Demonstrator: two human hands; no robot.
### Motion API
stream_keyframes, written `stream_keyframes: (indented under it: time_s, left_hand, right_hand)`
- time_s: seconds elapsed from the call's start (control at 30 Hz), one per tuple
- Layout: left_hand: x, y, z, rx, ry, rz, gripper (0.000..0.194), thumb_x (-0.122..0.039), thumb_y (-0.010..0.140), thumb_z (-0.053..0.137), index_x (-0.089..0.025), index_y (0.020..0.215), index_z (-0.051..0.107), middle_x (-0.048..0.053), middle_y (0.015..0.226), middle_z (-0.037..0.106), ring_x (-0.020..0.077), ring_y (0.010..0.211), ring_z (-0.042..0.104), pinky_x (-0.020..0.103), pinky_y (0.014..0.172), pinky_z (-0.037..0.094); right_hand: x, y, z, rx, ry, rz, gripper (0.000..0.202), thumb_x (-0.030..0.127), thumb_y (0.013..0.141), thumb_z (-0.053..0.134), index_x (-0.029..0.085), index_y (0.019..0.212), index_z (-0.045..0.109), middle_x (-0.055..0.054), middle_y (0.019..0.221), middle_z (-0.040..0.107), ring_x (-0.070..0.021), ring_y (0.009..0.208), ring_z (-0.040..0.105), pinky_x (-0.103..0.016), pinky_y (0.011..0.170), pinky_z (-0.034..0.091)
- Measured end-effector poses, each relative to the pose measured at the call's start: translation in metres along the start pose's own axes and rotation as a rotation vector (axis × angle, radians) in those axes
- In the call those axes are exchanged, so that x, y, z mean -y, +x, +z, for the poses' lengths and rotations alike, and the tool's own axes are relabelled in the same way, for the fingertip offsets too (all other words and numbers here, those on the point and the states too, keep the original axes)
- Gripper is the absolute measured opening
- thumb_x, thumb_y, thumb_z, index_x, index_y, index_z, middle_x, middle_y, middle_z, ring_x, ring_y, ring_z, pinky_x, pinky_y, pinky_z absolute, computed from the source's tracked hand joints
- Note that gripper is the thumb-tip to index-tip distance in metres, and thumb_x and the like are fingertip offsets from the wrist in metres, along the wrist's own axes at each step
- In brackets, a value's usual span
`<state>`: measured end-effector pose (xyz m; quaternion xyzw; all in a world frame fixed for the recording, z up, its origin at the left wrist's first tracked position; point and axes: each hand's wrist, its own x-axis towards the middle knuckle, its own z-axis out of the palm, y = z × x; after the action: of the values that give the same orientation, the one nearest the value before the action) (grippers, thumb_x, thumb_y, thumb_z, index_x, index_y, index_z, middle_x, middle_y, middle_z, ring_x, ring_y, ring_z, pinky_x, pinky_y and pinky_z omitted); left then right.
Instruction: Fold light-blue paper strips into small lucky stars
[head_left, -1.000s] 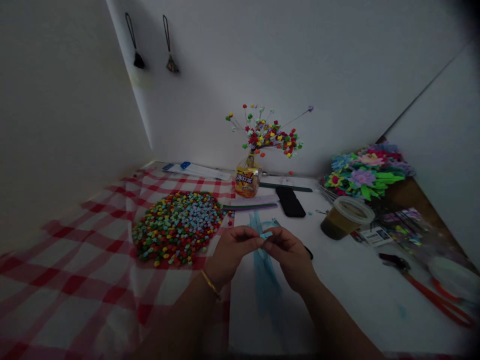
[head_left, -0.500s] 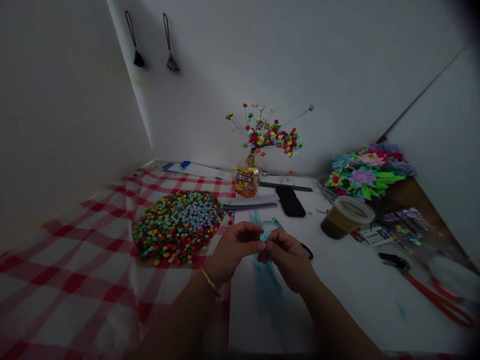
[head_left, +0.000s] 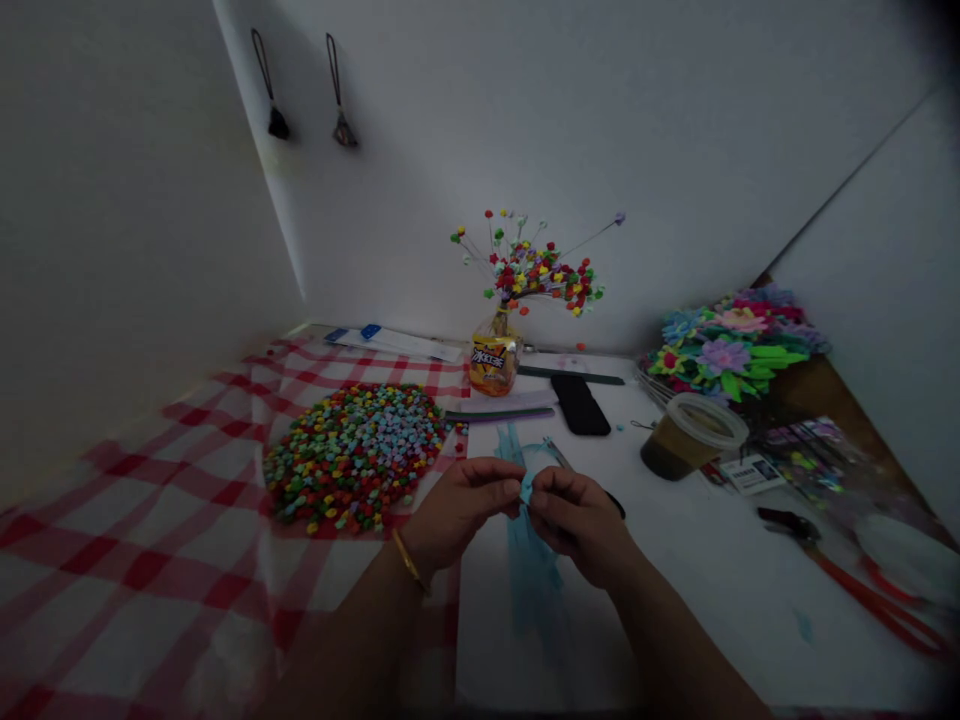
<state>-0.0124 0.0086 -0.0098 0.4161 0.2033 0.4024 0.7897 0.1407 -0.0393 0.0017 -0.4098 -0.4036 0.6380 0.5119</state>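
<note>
A small folded light-blue paper strip (head_left: 526, 488) is pinched between my two hands over the white tabletop. My left hand (head_left: 461, 510), with a gold bracelet at the wrist, grips its left side with thumb and forefinger. From the right, my right hand (head_left: 581, 520) holds the other side the same way. Below them lie several loose light-blue paper strips (head_left: 531, 580), partly covered by the hands. Behind the right hand, scissors (head_left: 559, 452) lie partly hidden, with a bit of black handle showing.
A heap of colourful paper stars (head_left: 360, 455) lies on the red checked cloth (head_left: 150, 560). Behind stand a bottle (head_left: 493, 362) of star stems and a black phone (head_left: 580, 405). To the right are a plastic cup (head_left: 690, 435), pipe-cleaner flowers (head_left: 735, 340) and orange-handled pliers (head_left: 847, 575).
Both hands have turned a little and the blue paper between them is more upright and easier to see. The fingers have shifted their pinch. Other things stay in place.
</note>
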Motion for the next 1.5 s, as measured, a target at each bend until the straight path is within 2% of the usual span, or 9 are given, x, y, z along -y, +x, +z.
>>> stream_keyframes:
  time_s: [0.27, 0.47, 0.7, 0.93, 1.1, 1.37, 1.5]
  left_hand:
    - [-0.002, -0.0011, 0.0017, -0.039, 0.037, 0.006, 0.022, -0.025, 0.058, 0.082, -0.013, 0.072, 0.07, 0.0, 0.062, 0.062, 0.0106, 0.056, 0.056, 0.026, 0.061, 0.041]
    - [-0.0025, 0.0006, 0.0043, -0.095, 0.086, 0.038, 0.017, -0.023, 0.062, 0.079, -0.013, 0.07, 0.068, -0.001, 0.058, 0.06, 0.0092, 0.054, 0.053, 0.023, 0.056, 0.038]
    - [-0.0006, 0.001, 0.0041, -0.084, 0.037, 0.014, 0.028, -0.015, 0.055, 0.082, -0.013, 0.079, 0.068, 0.0, 0.066, 0.063, 0.0098, 0.057, 0.054, 0.024, 0.058, 0.04]
    - [0.0025, 0.0009, 0.0057, -0.094, 0.079, 0.028, 0.016, -0.017, 0.061, 0.078, -0.013, 0.07, 0.065, -0.002, 0.06, 0.06, 0.0089, 0.055, 0.052, 0.024, 0.058, 0.038]
    - [0.0017, 0.001, 0.0063, -0.116, 0.094, 0.066, 0.013, -0.015, 0.06, 0.077, -0.012, 0.067, 0.066, -0.001, 0.059, 0.06, 0.0093, 0.056, 0.051, 0.024, 0.057, 0.037]
    - [0.0052, 0.0021, 0.0037, -0.119, 0.105, 0.099, 0.01, -0.015, 0.061, 0.075, -0.014, 0.066, 0.068, -0.002, 0.056, 0.06, 0.0103, 0.054, 0.05, 0.025, 0.057, 0.037]
    - [0.0032, 0.0017, 0.0039, -0.127, 0.114, 0.105, 0.01, -0.015, 0.06, 0.075, -0.013, 0.066, 0.067, -0.002, 0.056, 0.06, 0.0089, 0.054, 0.048, 0.023, 0.056, 0.036]
  right_hand:
    - [-0.0008, 0.0019, -0.0028, -0.019, -0.08, -0.023, 0.025, 0.033, 0.066, 0.073, 0.017, 0.069, 0.054, 0.009, 0.044, 0.044, -0.0019, 0.034, 0.026, -0.016, 0.033, 0.013]
    - [-0.0054, 0.0058, -0.0038, -0.101, -0.207, -0.136, 0.024, 0.035, 0.066, 0.072, 0.017, 0.067, 0.057, 0.009, 0.042, 0.041, -0.0033, 0.036, 0.027, -0.017, 0.033, 0.014]
    - [-0.0018, 0.0024, 0.0014, -0.151, -0.216, -0.151, 0.025, 0.038, 0.072, 0.067, 0.018, 0.066, 0.053, 0.008, 0.043, 0.045, -0.0045, 0.034, 0.031, -0.018, 0.034, 0.02]
    - [-0.0031, 0.0027, 0.0005, -0.124, -0.239, -0.19, 0.026, 0.039, 0.074, 0.066, 0.018, 0.067, 0.054, 0.007, 0.045, 0.048, -0.0051, 0.037, 0.035, -0.019, 0.037, 0.025]
    - [-0.0051, 0.0025, -0.0007, -0.089, -0.258, -0.188, 0.024, 0.038, 0.073, 0.068, 0.018, 0.067, 0.056, 0.004, 0.051, 0.056, -0.0081, 0.042, 0.045, -0.021, 0.041, 0.034]
    - [-0.0006, 0.0019, -0.0015, -0.041, -0.237, -0.185, 0.022, 0.037, 0.069, 0.072, 0.018, 0.066, 0.062, 0.001, 0.056, 0.061, -0.0117, 0.052, 0.053, -0.026, 0.053, 0.043]
    - [-0.0019, 0.0026, -0.0041, -0.149, -0.251, -0.302, 0.014, 0.03, 0.066, 0.075, 0.02, 0.069, 0.066, 0.001, 0.065, 0.063, -0.0126, 0.061, 0.055, -0.026, 0.059, 0.045]
